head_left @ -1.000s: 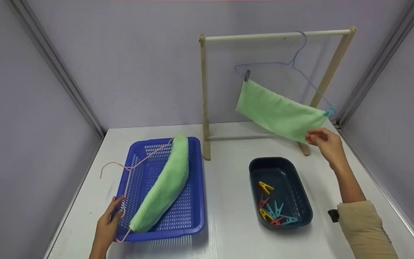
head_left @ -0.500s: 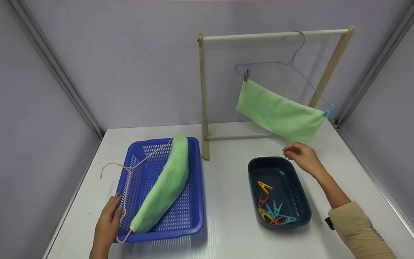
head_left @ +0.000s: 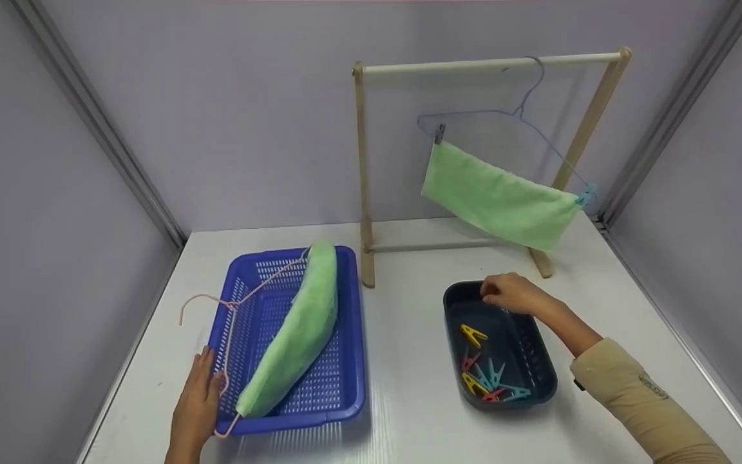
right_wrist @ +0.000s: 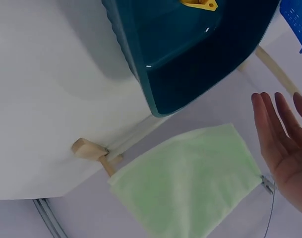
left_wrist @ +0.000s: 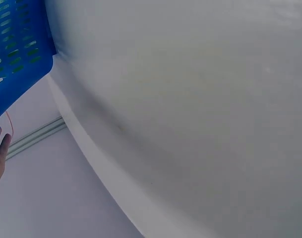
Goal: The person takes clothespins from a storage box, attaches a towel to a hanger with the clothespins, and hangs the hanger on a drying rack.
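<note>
My left hand (head_left: 194,409) rests, fingers straight, along the left rim of the blue basket (head_left: 358,354); its thumb is beside a pink wire hanger (head_left: 269,281). Folded over that hanger, a light green cloth (head_left: 294,338) lies across the basket, and the hook sticks out over the left side. My right hand (head_left: 514,295) is above the far end of the dark plastic bin (head_left: 543,361). The right wrist view shows that hand (right_wrist: 287,148) with loosely extended fingers and nothing held. Several yellow, red and teal clothespins (head_left: 473,335) lie in the bin's near half.
Behind the bin stands a wooden rack with a white bar (head_left: 448,66). From it hangs a blue wire hanger (head_left: 474,113) carrying a green cloth (head_left: 500,200), held by a dark clothespin (head_left: 440,133) and a teal clothespin (head_left: 587,194). Walls enclose the table at the back and sides.
My right hand has left the hanging cloth's lower corner and moved left and down to the bin. My left hand's fingers have straightened from around the basket rim and hanger.
</note>
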`<state>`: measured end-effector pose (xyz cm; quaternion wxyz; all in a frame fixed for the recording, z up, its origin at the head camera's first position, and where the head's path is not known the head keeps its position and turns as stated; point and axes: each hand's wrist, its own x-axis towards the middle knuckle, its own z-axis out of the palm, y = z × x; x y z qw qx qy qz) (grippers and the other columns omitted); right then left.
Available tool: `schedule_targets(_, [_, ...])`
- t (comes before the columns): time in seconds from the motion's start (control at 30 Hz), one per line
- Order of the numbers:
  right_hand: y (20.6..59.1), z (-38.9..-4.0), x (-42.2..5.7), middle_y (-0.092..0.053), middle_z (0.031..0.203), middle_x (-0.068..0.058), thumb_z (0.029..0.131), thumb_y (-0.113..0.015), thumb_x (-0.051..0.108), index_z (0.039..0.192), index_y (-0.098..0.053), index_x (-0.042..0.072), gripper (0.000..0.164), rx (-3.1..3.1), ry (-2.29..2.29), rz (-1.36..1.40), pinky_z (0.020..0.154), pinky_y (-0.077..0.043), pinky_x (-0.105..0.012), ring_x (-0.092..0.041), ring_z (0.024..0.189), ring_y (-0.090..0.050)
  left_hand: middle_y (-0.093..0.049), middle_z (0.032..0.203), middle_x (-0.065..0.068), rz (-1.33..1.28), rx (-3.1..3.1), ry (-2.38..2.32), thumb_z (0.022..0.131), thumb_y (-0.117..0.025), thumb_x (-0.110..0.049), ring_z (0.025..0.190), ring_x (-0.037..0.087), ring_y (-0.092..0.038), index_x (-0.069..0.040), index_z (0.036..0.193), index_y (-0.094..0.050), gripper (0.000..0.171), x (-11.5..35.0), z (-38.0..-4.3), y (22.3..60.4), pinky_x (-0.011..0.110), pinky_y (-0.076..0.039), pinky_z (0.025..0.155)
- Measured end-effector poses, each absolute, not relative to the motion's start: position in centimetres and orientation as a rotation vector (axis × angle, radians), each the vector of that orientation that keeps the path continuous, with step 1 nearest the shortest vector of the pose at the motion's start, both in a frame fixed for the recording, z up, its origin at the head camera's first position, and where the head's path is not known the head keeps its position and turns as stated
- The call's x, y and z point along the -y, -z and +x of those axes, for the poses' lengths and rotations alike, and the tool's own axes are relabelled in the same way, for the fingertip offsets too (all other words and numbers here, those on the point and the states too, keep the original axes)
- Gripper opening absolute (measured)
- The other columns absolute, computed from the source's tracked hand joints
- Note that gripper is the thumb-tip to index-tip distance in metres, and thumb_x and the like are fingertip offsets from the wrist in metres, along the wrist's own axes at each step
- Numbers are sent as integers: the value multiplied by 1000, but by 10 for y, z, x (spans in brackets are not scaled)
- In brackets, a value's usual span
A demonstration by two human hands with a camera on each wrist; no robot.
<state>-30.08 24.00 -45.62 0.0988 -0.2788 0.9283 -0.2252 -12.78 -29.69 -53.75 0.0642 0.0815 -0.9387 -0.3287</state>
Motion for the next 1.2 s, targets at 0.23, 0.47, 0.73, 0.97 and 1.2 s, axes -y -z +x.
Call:
schedule_targets(0.23, [468,-313,-225,-62,88,-12,85,-64,9,94,-63,-3,15,-2709,454,-765,69,-49,-42,-28,79,-58,-13,149,20,287,2888,1011,101,-30,-35,134,39,-10,-2,145,-18,56,299,-127,536,61,-13,102])
schedule_targets(0.47, [483,-318,-211,-62,87,-11,83,-67,13,94,-64,-3,20,-2670,260,-681,72,-49,-43,-29,82,-59,-14,148,23,288,2901,1003,101,-30,-34,133,41,-11,-1,145,-17,56,300,-127,538,62,-14,101])
schedule_targets(0.73, [499,-321,-196,-61,95,-21,81,-68,14,102,-59,-9,32,-2661,97,-557,75,-49,-46,-36,89,-59,-15,148,22,255,2884,984,101,-32,-32,133,41,-12,1,144,-19,56,300,-127,538,61,-14,101])
schedule_targets(0.97, [511,-322,-187,-61,88,-19,80,-68,13,99,-60,-9,30,-2682,25,-498,66,-50,-42,-30,77,-58,-13,149,20,276,2895,977,100,-32,-34,134,40,-10,-1,145,-16,58,300,-128,540,61,-13,102])
schedule_targets(1.2, [518,-321,-182,-62,87,-19,80,-70,15,93,-63,-8,27,-2703,7,-476,66,-50,-43,-26,71,-54,-11,150,18,253,2894,988,100,-32,-32,131,43,-16,-1,145,-15,57,300,-127,538,62,-16,100])
